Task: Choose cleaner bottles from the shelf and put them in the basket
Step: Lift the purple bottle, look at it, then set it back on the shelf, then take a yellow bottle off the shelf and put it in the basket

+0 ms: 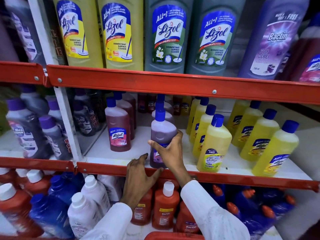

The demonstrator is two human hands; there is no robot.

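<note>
The view covers 3 red-edged shelves stocked with cleaner bottles.

Left grip: open, fingers spread, holding nothing. Its palm lies against the red front lip of the middle shelf, and its thumb reaches under the base of the purple bottle. A white sleeve covers the forearm. To the left of this grip, beyond a white upright post, stand dark grey bottles with purple caps. Just above and left of it stands a red Lizol bottle with a blue cap, upright on the middle shelf.

Right grip: closed around the lower body of the purple bottle, thumb on the front label, fingers wrapped round the right side. The bottle has a blue cap, stands upright and sits at the front edge of the middle shelf, between the 2 grips.

To the right of the right grip stands a yellow Bactin floor cleaner bottle, with rows of yellow Lizol bottles further right. Above both grips, the top shelf carries 2 yellow and 2 grey-green large Lizol bottles. Below both grips, the bottom shelf holds orange-red Bactin bottles with white caps. A red basket rim shows at the bottom edge, below the right grip.
</note>
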